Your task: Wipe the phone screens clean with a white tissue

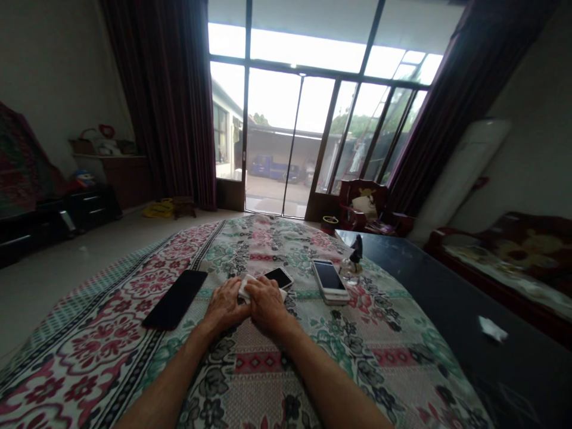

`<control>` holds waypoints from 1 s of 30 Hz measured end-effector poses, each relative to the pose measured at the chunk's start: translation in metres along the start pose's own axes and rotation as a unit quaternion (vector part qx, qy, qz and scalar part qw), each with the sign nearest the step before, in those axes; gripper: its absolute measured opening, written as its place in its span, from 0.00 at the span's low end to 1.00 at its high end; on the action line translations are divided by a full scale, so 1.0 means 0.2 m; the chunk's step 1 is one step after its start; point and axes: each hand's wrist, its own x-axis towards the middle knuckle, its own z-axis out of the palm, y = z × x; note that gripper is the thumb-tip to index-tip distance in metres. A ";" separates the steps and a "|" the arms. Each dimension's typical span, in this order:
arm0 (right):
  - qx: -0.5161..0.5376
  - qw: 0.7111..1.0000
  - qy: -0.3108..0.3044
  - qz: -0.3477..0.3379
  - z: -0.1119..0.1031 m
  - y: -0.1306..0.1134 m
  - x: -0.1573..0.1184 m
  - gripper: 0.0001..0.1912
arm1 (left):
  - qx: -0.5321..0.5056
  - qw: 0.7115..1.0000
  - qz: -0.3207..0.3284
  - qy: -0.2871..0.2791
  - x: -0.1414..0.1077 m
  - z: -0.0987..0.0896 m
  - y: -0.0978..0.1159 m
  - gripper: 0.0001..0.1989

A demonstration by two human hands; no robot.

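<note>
White cloth [245, 290] was clamped between the left hand [224, 307] and right hand [268, 305], their grip together, just beside a smartphone [279, 277] on the floral quilt [379, 357].

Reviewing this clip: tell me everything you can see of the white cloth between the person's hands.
The white cloth is a small, soft-looking piece, possibly fabric or a thick tissue; the view does not settle which. It is bunched and creased, and most of it is hidden under the left hand and right hand, which both touch it. One fold shows between them, another past the right hand. It lies on the floral patterned cover, just below a small smartphone; whether they touch is unclear.
</note>
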 end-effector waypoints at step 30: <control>0.050 0.998 0.034 0.007 0.02 0.07 -0.01 0.08 | -0.010 0.999 0.010 -0.033 0.02 -0.02 -0.04 0.33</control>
